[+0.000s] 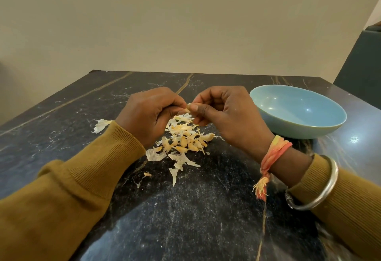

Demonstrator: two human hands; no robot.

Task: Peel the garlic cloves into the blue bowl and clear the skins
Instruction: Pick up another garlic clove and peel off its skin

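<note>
My left hand [148, 114] and my right hand [224, 114] meet above the table, and both pinch one small garlic clove [188, 108] between their fingertips. Most of the clove is hidden by the fingers. Directly below the hands lies a heap of garlic cloves [185, 143] mixed with papery white skins [181, 161]. The blue bowl [296, 110] stands to the right of my right hand, and nothing shows inside it.
All of this rests on a dark marble table [61, 116] with pale veins. One loose skin [102, 125] lies left of my left wrist. A dark chair back [362, 64] rises at the far right, and a plain wall stands behind the table.
</note>
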